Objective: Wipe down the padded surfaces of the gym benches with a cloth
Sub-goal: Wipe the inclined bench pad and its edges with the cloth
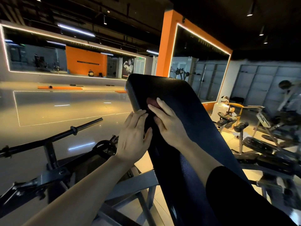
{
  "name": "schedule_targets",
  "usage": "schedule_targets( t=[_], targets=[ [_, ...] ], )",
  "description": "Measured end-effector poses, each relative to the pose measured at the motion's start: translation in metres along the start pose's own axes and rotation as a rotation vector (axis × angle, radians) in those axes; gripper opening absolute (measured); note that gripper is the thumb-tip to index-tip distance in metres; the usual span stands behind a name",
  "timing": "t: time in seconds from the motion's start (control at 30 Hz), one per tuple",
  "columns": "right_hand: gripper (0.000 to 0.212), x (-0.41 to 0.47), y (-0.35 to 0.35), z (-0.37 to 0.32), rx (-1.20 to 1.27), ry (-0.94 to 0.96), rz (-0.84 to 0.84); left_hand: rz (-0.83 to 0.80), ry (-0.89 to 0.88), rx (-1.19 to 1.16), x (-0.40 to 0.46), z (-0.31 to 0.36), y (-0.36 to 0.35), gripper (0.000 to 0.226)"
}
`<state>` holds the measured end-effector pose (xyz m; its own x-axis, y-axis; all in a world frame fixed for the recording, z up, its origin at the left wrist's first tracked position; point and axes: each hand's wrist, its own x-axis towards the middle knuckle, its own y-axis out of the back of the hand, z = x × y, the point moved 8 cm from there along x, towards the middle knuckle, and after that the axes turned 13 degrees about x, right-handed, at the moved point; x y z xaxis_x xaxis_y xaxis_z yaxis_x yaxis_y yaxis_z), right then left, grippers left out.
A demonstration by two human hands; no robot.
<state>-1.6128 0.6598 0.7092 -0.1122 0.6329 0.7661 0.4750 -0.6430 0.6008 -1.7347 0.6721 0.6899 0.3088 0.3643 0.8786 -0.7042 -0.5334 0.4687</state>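
On the upper part of the inclined bench pad [187, 115], a reddish cloth [152, 103] is pressed flat under the straight fingers of the right hand [167, 123]; the pad's left edge is touched by the released left hand [132, 136]. Being soft and light, the cloth is best held down by the palm

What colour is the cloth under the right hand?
Dark red, as the head view shows: the cloth peeks from under the right hand.

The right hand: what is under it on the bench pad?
Under the right hand a reddish cloth shows past the fingertips, on the black bench pad. The hand covers most of it.
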Motion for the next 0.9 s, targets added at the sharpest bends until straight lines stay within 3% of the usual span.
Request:
schedule_targets(
  t=[0.1,0.27,0.43,0.57,0.63,0.8,0.9],
  targets=[
    [0.043,0.000,0.006,0.010,-0.032,-0.177,0.101,-0.016,0.008,-0.006,-0.010,0.006,0.000,0.046],
    [0.047,-0.035,-0.001,-0.017,-0.022,-0.014,-0.059,-0.023,-0.001,-0.060,-0.037,0.020,0.005,0.043],
    [0.043,-0.094,0.031,0.023,-0.075,-0.355,0.173,-0.082,-0.031,-0.115,-0.072,0.046,0.005,0.041],
    [0.048,-0.132,0.009,-0.030,-0.055,-0.199,-0.027,-0.118,-0.025,-0.172,-0.101,0.065,0.005,0.040],
    [0.048,-0.151,0.016,-0.024,-0.065,-0.187,-0.086,-0.128,-0.040,-0.207,-0.115,0.073,0.004,0.039],
    [0.044,-0.190,0.052,0.030,-0.101,-0.608,0.161,-0.138,-0.088,-0.251,-0.140,0.090,0.003,0.037],
    [0.047,-0.202,0.028,-0.019,-0.063,-0.385,0.059,-0.121,-0.097,-0.264,-0.152,0.098,0.004,0.035]
  ],
)
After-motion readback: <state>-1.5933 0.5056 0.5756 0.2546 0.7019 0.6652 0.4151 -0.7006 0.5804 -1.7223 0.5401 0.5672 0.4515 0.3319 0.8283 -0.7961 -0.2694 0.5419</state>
